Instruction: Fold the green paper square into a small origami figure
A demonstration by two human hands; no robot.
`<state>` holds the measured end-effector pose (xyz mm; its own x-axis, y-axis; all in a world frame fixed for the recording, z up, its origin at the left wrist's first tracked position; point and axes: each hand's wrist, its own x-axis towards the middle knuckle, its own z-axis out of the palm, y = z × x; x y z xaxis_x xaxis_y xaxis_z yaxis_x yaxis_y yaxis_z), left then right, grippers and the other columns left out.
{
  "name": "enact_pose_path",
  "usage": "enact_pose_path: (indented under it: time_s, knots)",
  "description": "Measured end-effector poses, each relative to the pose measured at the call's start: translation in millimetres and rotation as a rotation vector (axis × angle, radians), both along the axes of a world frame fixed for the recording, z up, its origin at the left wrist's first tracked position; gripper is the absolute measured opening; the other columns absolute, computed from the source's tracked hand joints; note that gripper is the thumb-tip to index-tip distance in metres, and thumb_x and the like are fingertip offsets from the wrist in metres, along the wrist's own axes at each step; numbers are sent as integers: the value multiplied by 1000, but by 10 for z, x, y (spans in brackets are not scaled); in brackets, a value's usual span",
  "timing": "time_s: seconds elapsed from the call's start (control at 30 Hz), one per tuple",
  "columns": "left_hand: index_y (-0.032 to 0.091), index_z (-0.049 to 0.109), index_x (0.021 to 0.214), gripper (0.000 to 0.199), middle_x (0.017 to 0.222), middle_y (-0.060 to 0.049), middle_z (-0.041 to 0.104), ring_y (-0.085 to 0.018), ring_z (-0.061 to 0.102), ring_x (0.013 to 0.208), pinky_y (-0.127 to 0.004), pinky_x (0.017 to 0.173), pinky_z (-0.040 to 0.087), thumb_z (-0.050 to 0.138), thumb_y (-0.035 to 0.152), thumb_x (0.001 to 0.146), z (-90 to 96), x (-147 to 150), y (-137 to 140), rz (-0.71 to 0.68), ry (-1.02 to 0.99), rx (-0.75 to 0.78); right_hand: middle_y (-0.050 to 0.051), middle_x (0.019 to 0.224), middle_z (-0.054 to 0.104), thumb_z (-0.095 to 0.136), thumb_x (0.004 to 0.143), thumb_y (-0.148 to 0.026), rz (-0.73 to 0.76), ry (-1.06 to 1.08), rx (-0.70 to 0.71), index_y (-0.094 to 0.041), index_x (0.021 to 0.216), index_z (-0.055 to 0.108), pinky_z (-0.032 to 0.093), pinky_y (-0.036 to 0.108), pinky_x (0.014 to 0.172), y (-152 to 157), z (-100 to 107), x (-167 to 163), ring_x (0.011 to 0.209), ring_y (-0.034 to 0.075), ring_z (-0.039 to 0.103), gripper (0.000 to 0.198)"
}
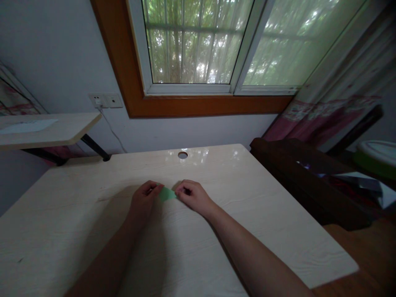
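Note:
A small piece of green paper (167, 194) is stretched between my two hands, just above or on the pale wooden desk (198, 243). My left hand (145, 198) pinches its left end between thumb and fingers. At the paper's right end, which narrows to a point, the fingertips of my right hand (192, 195) are closed. Parts of both ends are hidden by the fingers, and I cannot make out folds in the paper.
A raised shelf (62, 128) on black legs stands at the desk's back left. A round cable hole (182, 155) lies near the back edge. Beyond are a window (198, 41) and a wall socket (105, 100). Dark wooden furniture (297, 181) stands on the right.

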<state>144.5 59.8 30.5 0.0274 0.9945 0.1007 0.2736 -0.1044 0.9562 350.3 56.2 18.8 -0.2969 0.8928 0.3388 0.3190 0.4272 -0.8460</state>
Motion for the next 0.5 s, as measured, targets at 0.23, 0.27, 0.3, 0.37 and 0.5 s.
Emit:
enact_pose_path:
  time_s: [0.23, 0.27, 0.3, 0.37, 0.5]
  knots:
    - [17, 69, 84, 27, 78, -2, 67, -16, 60, 74, -25, 70, 46, 62, 43, 80, -59, -40, 47, 140, -78, 7, 1, 73, 62, 60, 83, -20, -149, 7, -30, -17, 79, 69, 39, 23, 61, 46, -48, 4, 66, 12, 53, 10]
    - [17, 69, 83, 29, 78, -3, 67, -16, 60, 74, -26, 69, 47, 61, 44, 80, -74, -44, 55, 153, -83, 23, 2, 73, 62, 61, 83, -20, -176, 9, -38, -17, 79, 69, 39, 23, 61, 50, -52, 4, 66, 13, 53, 10]
    - [17, 69, 83, 30, 78, -3, 67, -17, 60, 74, -26, 69, 47, 60, 46, 80, -86, -47, 62, 165, -86, 36, 2, 73, 62, 61, 83, -21, -201, 13, -46, -17, 79, 69, 40, 23, 61, 54, -53, 4, 66, 13, 53, 10]
    - [17, 68, 83, 32, 78, -3, 67, -17, 60, 73, -26, 68, 48, 59, 48, 80, -98, -51, 67, 173, -88, 43, 3, 75, 63, 61, 85, -24, -226, 28, -54, -16, 81, 69, 41, 24, 62, 54, -45, 2, 68, 14, 54, 12]
    - [17, 68, 84, 28, 80, -2, 67, -16, 59, 76, -26, 72, 46, 62, 44, 81, -72, -39, 50, 118, -61, 7, 4, 86, 66, 61, 89, -34, -99, 30, -45, -19, 94, 71, 43, 24, 67, 25, 0, -11, 75, 14, 57, 19]
